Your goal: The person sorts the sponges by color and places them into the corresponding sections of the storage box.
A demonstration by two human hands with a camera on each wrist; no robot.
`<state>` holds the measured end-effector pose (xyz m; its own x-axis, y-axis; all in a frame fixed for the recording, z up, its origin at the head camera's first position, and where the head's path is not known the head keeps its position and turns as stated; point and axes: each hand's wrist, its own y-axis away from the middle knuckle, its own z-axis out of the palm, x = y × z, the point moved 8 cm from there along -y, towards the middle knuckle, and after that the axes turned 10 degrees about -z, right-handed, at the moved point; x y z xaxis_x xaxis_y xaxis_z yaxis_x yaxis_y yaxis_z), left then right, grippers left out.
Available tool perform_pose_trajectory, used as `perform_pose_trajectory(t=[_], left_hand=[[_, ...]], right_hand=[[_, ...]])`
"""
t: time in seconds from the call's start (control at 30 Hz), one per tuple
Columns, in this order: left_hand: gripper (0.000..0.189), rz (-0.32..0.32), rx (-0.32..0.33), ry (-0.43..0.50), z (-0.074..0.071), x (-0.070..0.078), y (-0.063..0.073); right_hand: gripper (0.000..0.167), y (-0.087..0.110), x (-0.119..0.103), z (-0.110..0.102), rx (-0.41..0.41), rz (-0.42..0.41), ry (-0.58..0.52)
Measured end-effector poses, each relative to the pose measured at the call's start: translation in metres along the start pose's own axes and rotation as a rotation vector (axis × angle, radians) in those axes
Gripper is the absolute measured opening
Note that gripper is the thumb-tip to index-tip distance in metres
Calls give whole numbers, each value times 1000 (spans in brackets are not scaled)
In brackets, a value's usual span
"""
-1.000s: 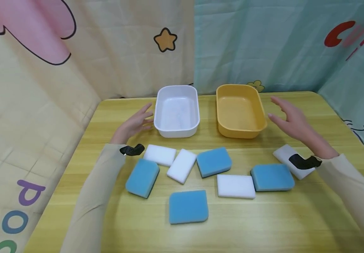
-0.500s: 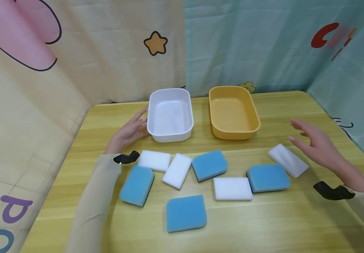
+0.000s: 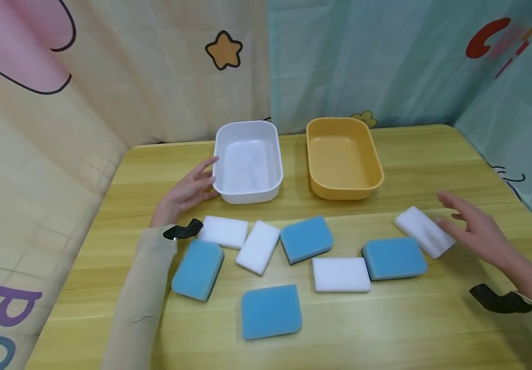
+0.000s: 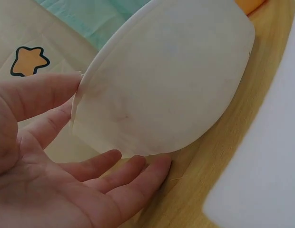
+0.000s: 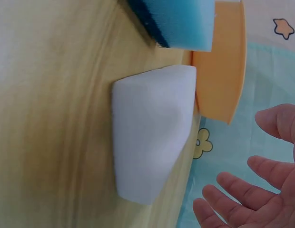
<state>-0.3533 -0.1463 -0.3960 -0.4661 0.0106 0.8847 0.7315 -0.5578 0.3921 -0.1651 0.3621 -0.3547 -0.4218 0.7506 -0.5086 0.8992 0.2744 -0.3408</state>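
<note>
While the spread left hand (image 3: 185,194) touches a white oblong plastic tub (image 3: 252,197) (long axis front-to-back), the right hand (image 3: 482,232) hovers, spread.

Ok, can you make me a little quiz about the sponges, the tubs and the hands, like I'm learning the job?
1. How many blue sponges lie on the table?
2. True or false: the left hand is nearer the white tub than the yellow tub.
3. Which is nearest the right hand?
A) the yellow tub
B) a white sponge
C) a blue sponge

Key:
1. Four.
2. True.
3. B
</note>
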Motion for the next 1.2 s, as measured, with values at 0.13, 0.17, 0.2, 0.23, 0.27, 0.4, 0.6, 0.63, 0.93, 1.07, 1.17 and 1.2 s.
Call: perform_pose_trajectory(t=[0.13,0.17,0.2,0.23,0.27,0.4,0.6,0.63,0.93,1.07,1.17,1.2], left_hand=[[60,3,-8,17,-1,5,4],[61,1,-11,16,-1,6,6],[62,-3,-12,18,-1,7,7],[63,-6,-11,19,-1,7,9],[65,-8,-9,16,-2,8,10],[68,-23,4,9,-2,8,13],[68,-27,12,38,-3,4,10],[68,-25,10,44,-3,3,9],[68,-14,-7,53,-3,-4,3],[68,-16,-4,37,-3,-5,4],[69,-12,-8,38,-3,-5,4],[69,-10,-6,38,-4,-4,5]], right_hand=[[62,7,10,6,-61,65,-29],[64,9,12,7,-76,78,-34],[65,10,14,9,-94,96,-35],[66,12,16,12,-109,107,-37],[67,13,17,14,-121,112,-36],[73,14,16,22,-154,96,6],[81,15,11,27,-147,35,120],[81,15,11,28,-141,29,130],[66,18,9,28,-94,17,213],[61,18,7,25,-67,-6,230],[60,15,6,20,-40,-26,243],[61,13,6,18,-33,-29,248]])
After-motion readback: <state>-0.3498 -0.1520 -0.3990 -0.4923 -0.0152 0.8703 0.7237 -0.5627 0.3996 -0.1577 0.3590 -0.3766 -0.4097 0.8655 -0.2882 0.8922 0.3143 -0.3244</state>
